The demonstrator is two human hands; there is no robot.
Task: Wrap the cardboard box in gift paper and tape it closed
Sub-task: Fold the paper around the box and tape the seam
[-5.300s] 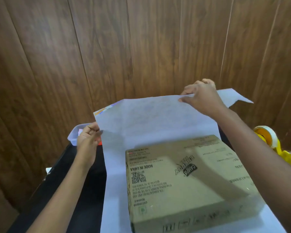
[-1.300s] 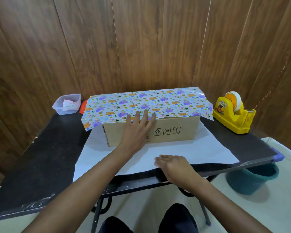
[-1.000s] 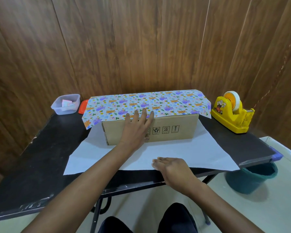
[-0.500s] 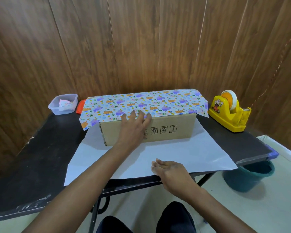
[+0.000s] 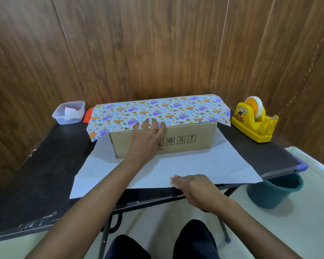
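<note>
A long cardboard box lies on a sheet of gift paper. The far part of the gift paper, printed side up, is folded over the box's top. Its white underside spreads toward me on the table. My left hand lies flat against the box's front face, its straight fingers pressing the folded paper's edge at the top. My right hand rests at the near edge of the white paper, fingers pointing left; whether it pinches the edge is hidden.
A yellow tape dispenser stands on the black table to the right of the box. A clear plastic tub and something orange beside it sit at the back left. A teal bucket stands on the floor at the right.
Five seconds ago both hands held the paper's far edge up behind the box. Since then it was folded over the top. In the last second the hands have barely moved.
</note>
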